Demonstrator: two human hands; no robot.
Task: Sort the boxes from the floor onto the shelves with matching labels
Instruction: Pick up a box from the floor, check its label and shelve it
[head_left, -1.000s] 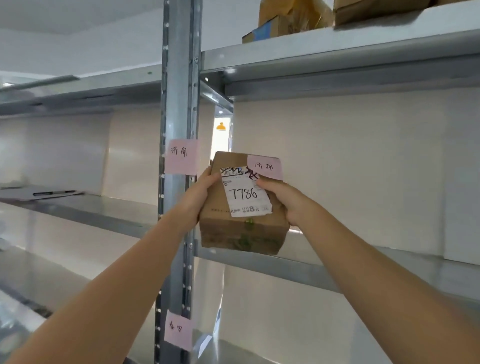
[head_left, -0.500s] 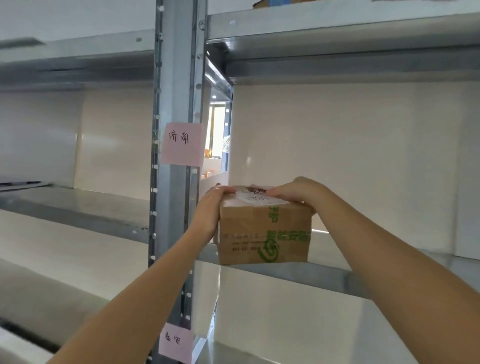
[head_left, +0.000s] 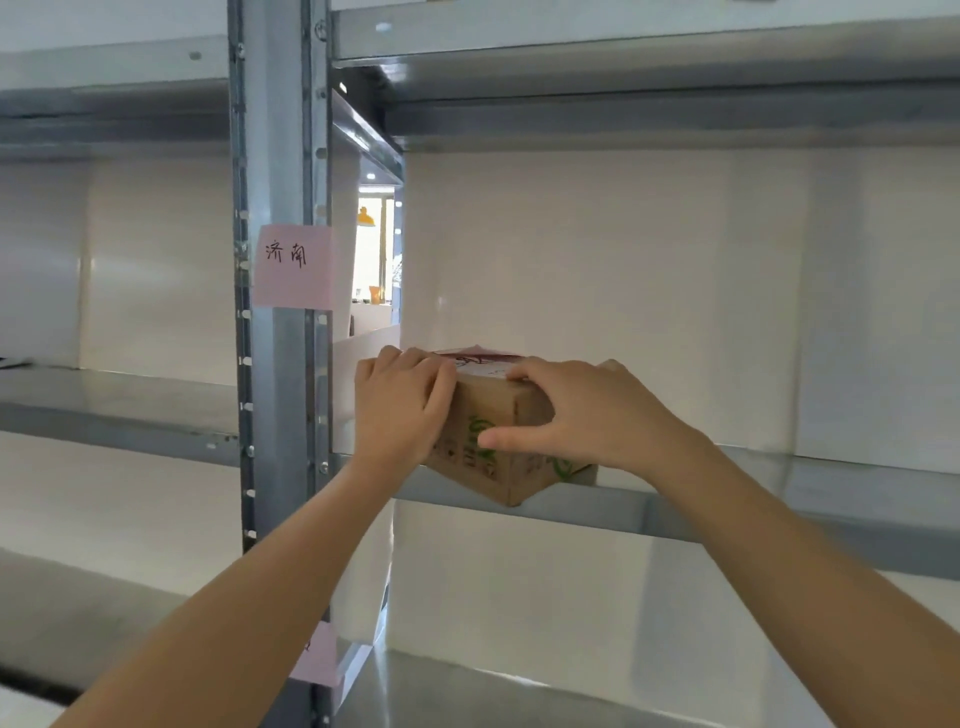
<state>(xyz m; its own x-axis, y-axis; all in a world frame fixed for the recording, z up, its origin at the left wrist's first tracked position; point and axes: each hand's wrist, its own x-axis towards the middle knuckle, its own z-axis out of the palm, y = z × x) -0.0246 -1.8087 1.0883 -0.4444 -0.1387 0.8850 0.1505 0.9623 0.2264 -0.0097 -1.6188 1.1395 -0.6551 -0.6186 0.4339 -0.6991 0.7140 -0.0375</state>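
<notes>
Bare grey metal shelving fills the frame, and centre frame the cardboard box (head_left: 511, 441) sits at the front lip of the middle shelf (head_left: 727, 512), just right of the upright post (head_left: 283, 156) carrying the pink label (head_left: 293, 266). Left hand (head_left: 402, 410) and right hand (head_left: 582, 410) clamp its two sides, probably steering it in. It's skewed: one corner juts over the edge toward us, long axis running diagonally, label side up.

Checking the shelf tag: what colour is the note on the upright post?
Pink, with black handwriting, on the sticky note on the upright post; head view.
</notes>
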